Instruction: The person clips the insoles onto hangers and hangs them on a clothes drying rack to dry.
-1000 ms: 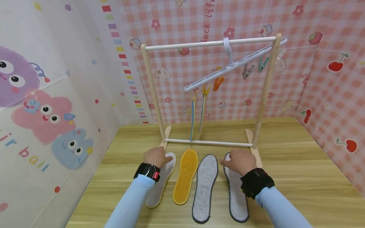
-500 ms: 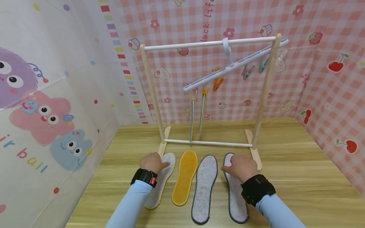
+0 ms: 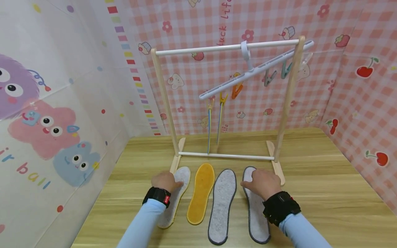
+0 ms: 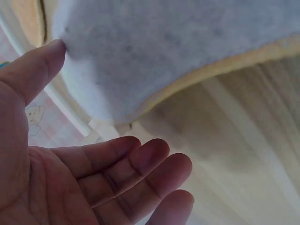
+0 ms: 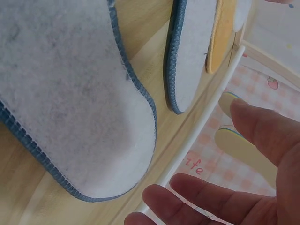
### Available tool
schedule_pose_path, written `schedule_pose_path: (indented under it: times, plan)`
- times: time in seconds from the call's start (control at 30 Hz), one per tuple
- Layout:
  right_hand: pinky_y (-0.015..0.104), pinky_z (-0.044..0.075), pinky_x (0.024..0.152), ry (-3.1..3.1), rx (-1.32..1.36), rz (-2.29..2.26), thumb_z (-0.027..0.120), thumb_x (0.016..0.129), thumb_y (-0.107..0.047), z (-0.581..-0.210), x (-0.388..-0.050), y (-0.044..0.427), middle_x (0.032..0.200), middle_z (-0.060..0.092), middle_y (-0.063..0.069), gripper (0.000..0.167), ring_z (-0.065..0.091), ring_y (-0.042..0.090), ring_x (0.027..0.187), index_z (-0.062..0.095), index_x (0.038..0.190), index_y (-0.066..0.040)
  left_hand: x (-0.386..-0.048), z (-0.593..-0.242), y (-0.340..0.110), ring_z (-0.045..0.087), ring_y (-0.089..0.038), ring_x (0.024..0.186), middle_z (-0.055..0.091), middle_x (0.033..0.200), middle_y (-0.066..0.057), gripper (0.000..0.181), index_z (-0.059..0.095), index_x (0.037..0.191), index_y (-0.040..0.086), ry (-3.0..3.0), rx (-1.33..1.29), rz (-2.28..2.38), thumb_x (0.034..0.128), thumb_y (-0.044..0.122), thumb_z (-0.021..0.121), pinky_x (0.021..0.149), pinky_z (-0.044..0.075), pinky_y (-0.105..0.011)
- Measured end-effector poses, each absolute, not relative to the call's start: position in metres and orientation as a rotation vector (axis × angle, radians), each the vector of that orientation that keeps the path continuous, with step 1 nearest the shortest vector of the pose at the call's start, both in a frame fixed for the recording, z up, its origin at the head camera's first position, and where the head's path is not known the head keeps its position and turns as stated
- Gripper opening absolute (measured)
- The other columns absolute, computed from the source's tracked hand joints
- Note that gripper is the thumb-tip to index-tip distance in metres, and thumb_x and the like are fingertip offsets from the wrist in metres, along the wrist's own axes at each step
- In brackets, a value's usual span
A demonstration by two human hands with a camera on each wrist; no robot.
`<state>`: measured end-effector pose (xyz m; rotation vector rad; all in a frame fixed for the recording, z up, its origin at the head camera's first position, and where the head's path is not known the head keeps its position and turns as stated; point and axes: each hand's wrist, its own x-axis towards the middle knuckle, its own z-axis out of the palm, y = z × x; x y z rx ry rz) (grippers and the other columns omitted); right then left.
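Four-sided framing aside, a row of insoles lies flat on the table. My left hand [image 3: 165, 182] hovers at the toe end of a grey insole [image 3: 173, 208] with yellow edging; its fingers are loosely bent, and the thumb tip overlaps the insole [image 4: 154, 42] in the left wrist view, contact unclear. Beside it lie an orange insole [image 3: 201, 193] and a grey one with dark edging [image 3: 222, 206]. My right hand [image 3: 265, 183] is over the toe end of another dark-edged grey insole [image 3: 258, 220]. In the right wrist view its fingers are spread apart, holding nothing.
Behind the insoles stands a wooden rack [image 3: 286, 103] with a white top bar. A pale hanger [image 3: 254, 70] hangs from it at a slant. Two insoles hang by clothespins below, and orange [image 3: 237, 91], grey [image 3: 270, 79] and teal [image 3: 286, 70] clothespins hang along the hanger.
My left hand has shifted slightly left and toward me along the yellow-edged insole. The right hand has moved slightly right and toward me. The insoles lie as before.
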<state>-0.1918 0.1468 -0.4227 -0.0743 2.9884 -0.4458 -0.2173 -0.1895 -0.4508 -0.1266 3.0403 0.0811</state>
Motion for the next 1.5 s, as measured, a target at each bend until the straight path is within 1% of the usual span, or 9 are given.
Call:
schedule_pose_path:
  times: [0.13,0.27,0.4,0.6,0.83,0.97,1.07,1.3,1.5]
  plan:
    - [0.031,0.036,0.047,2.989,-0.069,-0.436,0.073,0.084,-0.050,-0.424,-0.192,0.147,0.061,0.049,0.002,0.045,0.050,0.019,0.056,0.062,0.066,-0.011,-0.221,-0.459,-0.190,0.063,-0.022,0.065,0.060,0.067,-0.008,0.055,0.068,0.073,0.003,3.032,-0.145,0.078,0.0832,0.057,0.070,0.058,0.051,-0.040]
    - [0.032,0.038,0.048,2.986,-0.068,-0.424,0.072,0.085,-0.051,-0.424,-0.192,0.147,0.064,0.051,0.004,0.045,0.051,0.021,0.058,0.066,0.074,-0.008,-0.224,-0.462,-0.190,0.062,-0.021,0.065,0.060,0.069,-0.009,0.051,0.067,0.072,0.004,3.010,-0.152,0.099,0.0832,0.053,0.072,0.059,0.050,-0.039]
    - [0.032,0.038,0.048,2.989,-0.063,-0.423,0.071,0.086,-0.051,-0.424,-0.193,0.146,0.065,0.052,0.004,0.045,0.051,0.021,0.058,0.068,0.081,-0.006,-0.224,-0.460,-0.188,0.060,-0.020,0.061,0.060,0.067,-0.007,0.047,0.066,0.070,0.005,3.004,-0.151,0.109,0.0824,0.050,0.074,0.056,0.049,-0.037]
    - [0.031,0.037,0.047,3.004,-0.064,-0.429,0.071,0.086,-0.051,-0.426,-0.192,0.147,0.064,0.051,0.004,0.045,0.051,0.021,0.057,0.067,0.078,-0.007,-0.221,-0.454,-0.186,0.060,-0.020,0.061,0.059,0.066,-0.007,0.048,0.067,0.073,0.003,3.008,-0.162,0.152,0.0816,0.050,0.075,0.057,0.050,-0.038]
    - [0.031,0.036,0.047,3.014,-0.061,-0.426,0.072,0.084,-0.052,-0.426,-0.191,0.146,0.063,0.051,0.003,0.045,0.050,0.020,0.057,0.066,0.076,-0.008,-0.223,-0.458,-0.189,0.060,-0.021,0.063,0.057,0.066,-0.006,0.049,0.064,0.081,0.003,3.037,-0.169,0.218,0.0783,0.049,0.079,0.058,0.049,-0.038]
    - [0.031,0.039,0.048,3.015,-0.063,-0.436,0.072,0.085,-0.051,-0.426,-0.191,0.146,0.066,0.055,0.004,0.045,0.052,0.020,0.058,0.069,0.082,-0.006,-0.226,-0.461,-0.190,0.062,-0.023,0.068,0.057,0.071,-0.007,0.052,0.060,0.091,0.002,3.044,-0.170,0.227,0.0775,0.048,0.080,0.062,0.050,-0.040]
    - [0.032,0.040,0.049,3.013,-0.070,-0.450,0.072,0.085,-0.051,-0.425,-0.191,0.146,0.069,0.057,0.005,0.046,0.053,0.020,0.060,0.072,0.088,-0.005,-0.227,-0.460,-0.190,0.063,-0.024,0.071,0.058,0.073,-0.009,0.053,0.059,0.094,0.001,3.045,-0.168,0.221,0.0772,0.046,0.081,0.064,0.051,-0.041]
    - [0.033,0.043,0.051,3.000,-0.071,-0.466,0.071,0.086,-0.050,-0.426,-0.191,0.146,0.079,0.066,0.008,0.049,0.055,0.020,0.064,0.073,0.098,-0.003,-0.227,-0.454,-0.188,0.061,-0.022,0.066,0.058,0.069,-0.007,0.040,0.065,0.084,0.003,3.031,-0.165,0.220,0.0767,0.038,0.084,0.059,0.051,-0.041]
    - [0.033,0.043,0.050,3.005,-0.082,-0.484,0.072,0.086,-0.049,-0.427,-0.189,0.146,0.081,0.067,0.009,0.048,0.055,0.020,0.063,0.074,0.099,-0.003,-0.228,-0.453,-0.189,0.063,-0.024,0.069,0.061,0.071,-0.009,0.035,0.069,0.087,0.003,3.031,-0.135,0.200,0.0776,0.033,0.084,0.061,0.052,-0.042]
